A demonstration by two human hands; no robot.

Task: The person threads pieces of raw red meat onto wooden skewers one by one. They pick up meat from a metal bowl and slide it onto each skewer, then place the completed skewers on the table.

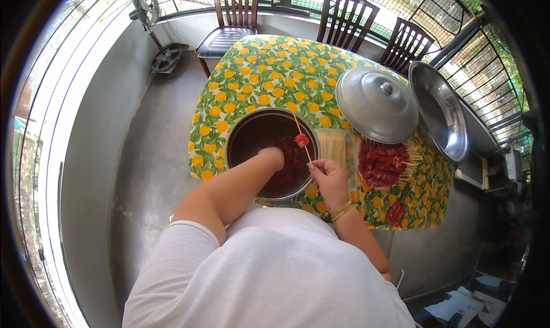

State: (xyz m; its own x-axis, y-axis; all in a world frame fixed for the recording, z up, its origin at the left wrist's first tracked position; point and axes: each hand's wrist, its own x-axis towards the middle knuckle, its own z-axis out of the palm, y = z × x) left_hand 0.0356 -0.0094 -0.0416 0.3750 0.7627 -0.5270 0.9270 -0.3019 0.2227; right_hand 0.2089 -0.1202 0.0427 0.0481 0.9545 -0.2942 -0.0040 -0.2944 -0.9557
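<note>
A large round pot (228, 150) of dark reddish-brown liquid, with pieces of meat showing in it, stands in front of me. My left hand (271, 155) is sunk into that liquid past the wrist, so its fingers are hidden. Over the pot's right side, my right hand (329, 178) pinches the lower end of a bamboo skewer (295, 120). One red piece of meat (301, 140) is threaded partway along it. Beside the pot lies a clear pack of bare bamboo skewers (332, 146). Farther right is a pile of skewered raw meat (381, 165).
A domed metal lid (372, 107) lies behind the meat pile, with a big metal basin (438, 113) to its right. Red-handled scissors (395, 212) lie near the front edge of the fruit-patterned tablecloth (260, 76). Chairs (232, 38) and a fan (166, 56) stand beyond.
</note>
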